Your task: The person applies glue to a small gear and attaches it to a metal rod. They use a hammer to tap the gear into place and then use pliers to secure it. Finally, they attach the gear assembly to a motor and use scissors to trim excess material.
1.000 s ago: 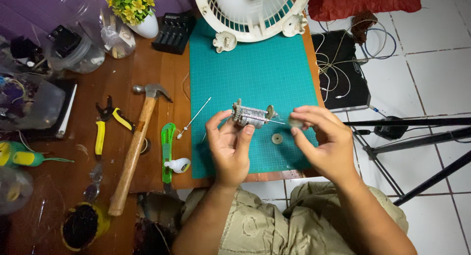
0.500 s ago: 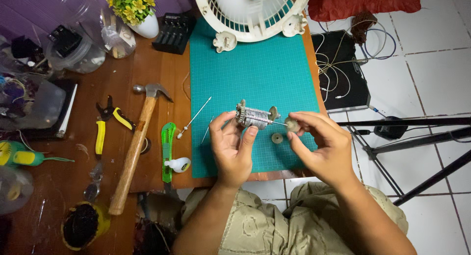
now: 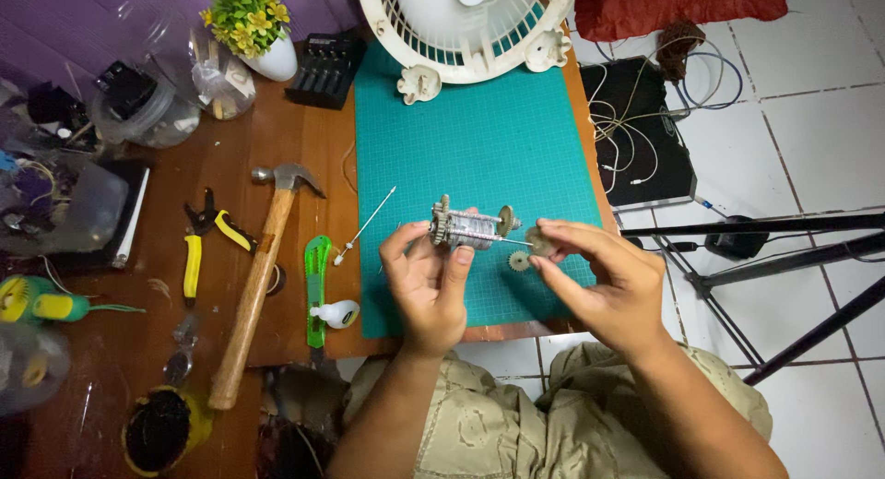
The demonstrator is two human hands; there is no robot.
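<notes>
The left hand (image 3: pixel 429 281) is closed around a small geared motor assembly (image 3: pixel 470 228), thumb and fingers pinching its metal body so that it sits level above the green cutting mat (image 3: pixel 479 129); a toothed wheel stands at its left end and a second disc near its right, with a thin shaft pointing toward the other hand. The right hand (image 3: pixel 599 276) is pinched shut on a small gear (image 3: pixel 539 243), thumb and forefinger holding it right at the tip of that shaft — touching or just short of it, I cannot tell which. The step in hand looks like fitting this gear at the shaft end; it calls for a steady left grip and a fine line-up of bore and shaft, since a small tilt would make it bind. Another loose gear (image 3: pixel 519 260) lies on the mat just below the two hands.

Farther out on the wooden desk (image 3: pixel 313 147): a thin metal rod (image 3: pixel 366 225) at the mat's left edge; a green utility knife (image 3: pixel 317 290) with a small white bottle (image 3: pixel 336 313) beside it; a wooden-handled hammer (image 3: pixel 258 276); yellow-handled pliers (image 3: pixel 198 248). At the mat's far end stands a white fan (image 3: pixel 466 23).
</notes>
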